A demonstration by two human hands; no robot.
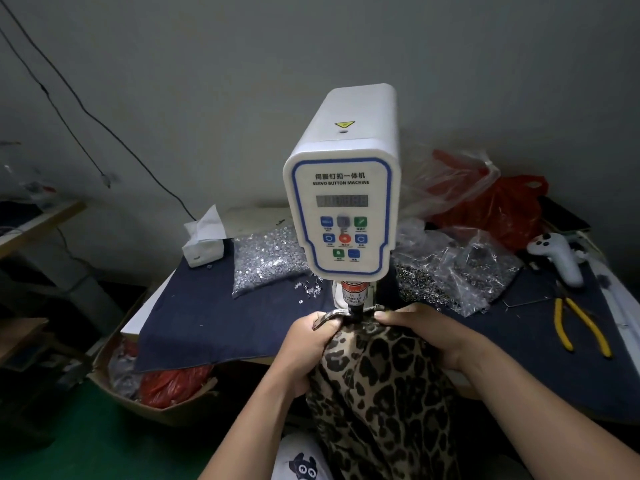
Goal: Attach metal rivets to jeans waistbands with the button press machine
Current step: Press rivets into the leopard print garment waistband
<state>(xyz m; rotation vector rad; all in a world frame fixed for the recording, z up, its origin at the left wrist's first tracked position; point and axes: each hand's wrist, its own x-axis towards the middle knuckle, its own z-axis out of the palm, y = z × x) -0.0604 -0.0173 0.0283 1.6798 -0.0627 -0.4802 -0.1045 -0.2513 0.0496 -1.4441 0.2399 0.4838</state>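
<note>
A: Waistband [349,322] of leopard-print jeans [377,393], pulled up under the plunger [355,308] of the button press [341,188], at the front edge of the table [207,317].

B: Held how?

A: Left hand [311,344] bunching the cloth, fingers curled round the band's left end. Right hand [426,332] pinching the band just right of the plunger, fingers folded over the edge. Both closed on fabric, one each side of the striking point.

B: Feel of the cloth?

A: Probably soft and floppy, hanging heavy off the table edge toward the lap. Likely to sag and drag unless kept taut. Band itself thicker, several layers, a firmer place to grip than the legs.

B: Best hold?

A: On the band, close on both sides, stretched flat. Fingertips very near the plunger, though; warning label right above.

B: Rivet in place?

A: Cannot tell; hidden under plunger and fabric. Bags of rivets [268,263] behind on the dark cloth; yellow pliers [581,327] off to the right.
</note>
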